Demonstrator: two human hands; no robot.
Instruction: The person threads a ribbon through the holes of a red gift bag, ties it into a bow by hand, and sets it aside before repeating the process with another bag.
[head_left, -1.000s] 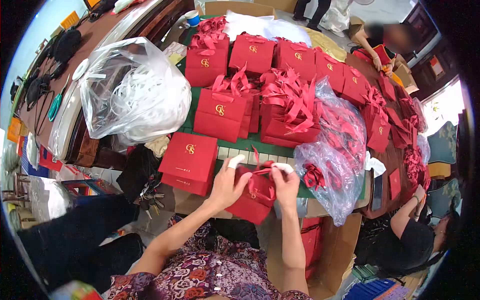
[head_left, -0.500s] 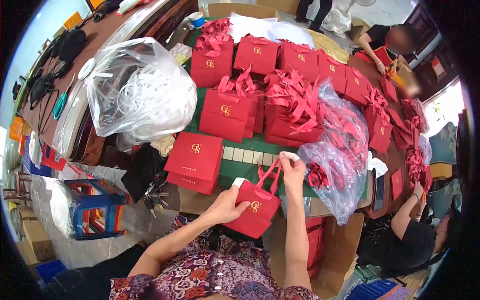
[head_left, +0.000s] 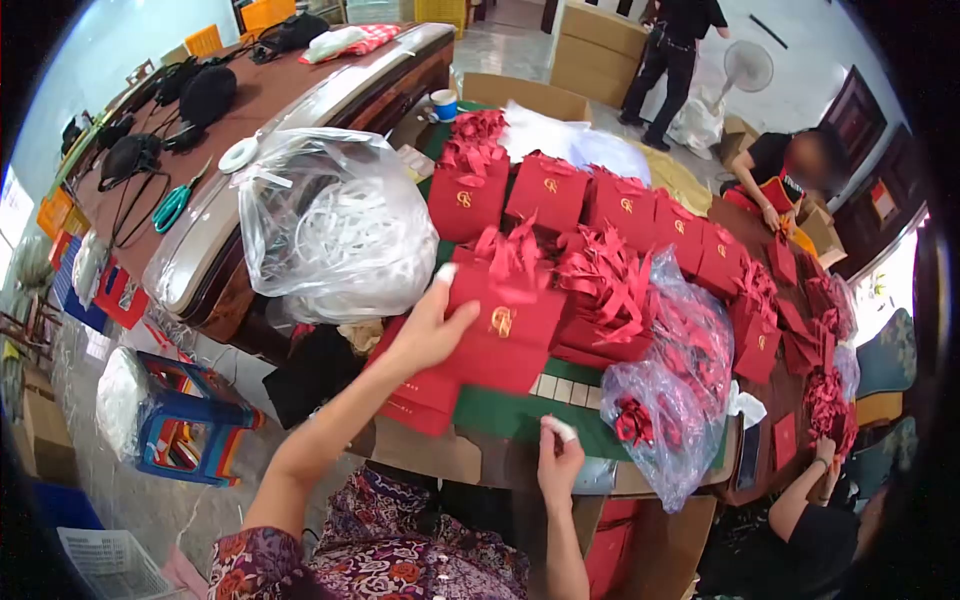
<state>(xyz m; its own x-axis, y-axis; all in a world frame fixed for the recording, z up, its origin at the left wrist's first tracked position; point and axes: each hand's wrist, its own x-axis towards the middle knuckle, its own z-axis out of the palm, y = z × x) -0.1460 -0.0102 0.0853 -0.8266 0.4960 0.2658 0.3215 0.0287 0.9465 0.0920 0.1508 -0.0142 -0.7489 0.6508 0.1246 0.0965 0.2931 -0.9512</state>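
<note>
The site is a small workshop for hand assembly or packing. Indicators: rows of matching red gift bags (head_left: pixel 545 195) stand on a work table (head_left: pixel 500 410); a plastic sack (head_left: pixel 345 225) of white ribbon and a clear bag (head_left: pixel 680 350) of red ribbon pieces supply material. A person (head_left: pixel 790 175) sits at the far end. Stacked stools (head_left: pixel 190 425), cardboard boxes (head_left: pixel 597 50) and a standing fan (head_left: pixel 748 68) occupy the hard floor.
</note>
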